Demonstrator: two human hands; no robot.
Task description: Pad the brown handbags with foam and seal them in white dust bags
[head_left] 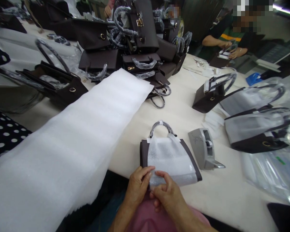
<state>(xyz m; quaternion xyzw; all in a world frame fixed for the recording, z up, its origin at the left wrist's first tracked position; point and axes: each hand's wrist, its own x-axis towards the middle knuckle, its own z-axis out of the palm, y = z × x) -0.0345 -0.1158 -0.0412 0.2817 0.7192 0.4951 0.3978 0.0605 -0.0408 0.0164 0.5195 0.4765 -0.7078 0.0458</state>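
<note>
A dark brown handbag (143, 154) stands at the table's front edge, its handle wrapped in clear plastic. White foam sheet (169, 158) covers most of its face and runs up around the handle's base. At the lower left corner of the bag, my left hand (139, 185) pinches the foam's edge between thumb and fingers. Close beside it, my right hand (168, 191) is closed with curled fingers on the same lower edge. Whether a small piece of tape lies between the fingertips is too fine to see. Just right of the bag sits a grey tape dispenser (201, 148).
A long stack of white foam sheets (74, 138) lies to the left, overhanging the table edge. Piled brown handbags (140, 32) fill the back. Foam-covered bags (256, 129) and clear plastic bags (270, 174) lie at right. A co-worker (227, 42) handles a bag across the table (176, 87).
</note>
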